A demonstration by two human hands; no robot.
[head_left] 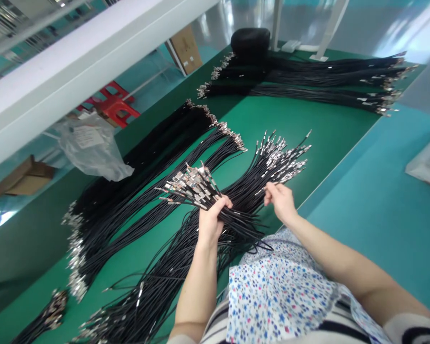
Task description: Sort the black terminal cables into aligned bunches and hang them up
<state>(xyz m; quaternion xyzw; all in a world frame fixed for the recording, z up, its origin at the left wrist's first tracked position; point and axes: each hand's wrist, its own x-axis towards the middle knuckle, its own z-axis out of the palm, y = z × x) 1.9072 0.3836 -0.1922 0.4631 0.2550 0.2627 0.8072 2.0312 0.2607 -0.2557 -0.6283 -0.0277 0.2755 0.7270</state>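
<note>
Fingers (224,203) of left hand (210,223) clenched round thin black wires with silver terminals (189,185); right hand (281,200) pinching fanned black wires (277,155) running up-right beyond.

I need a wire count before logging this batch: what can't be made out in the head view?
- Head view: terminals on the bundle in the left hand are too small and blurred to count.
- Head view: whether the right hand pinches one of the fanned wires; the hand itself hides the contact.
- Head view: the near wire pile is cut off by the bottom edge.
</note>
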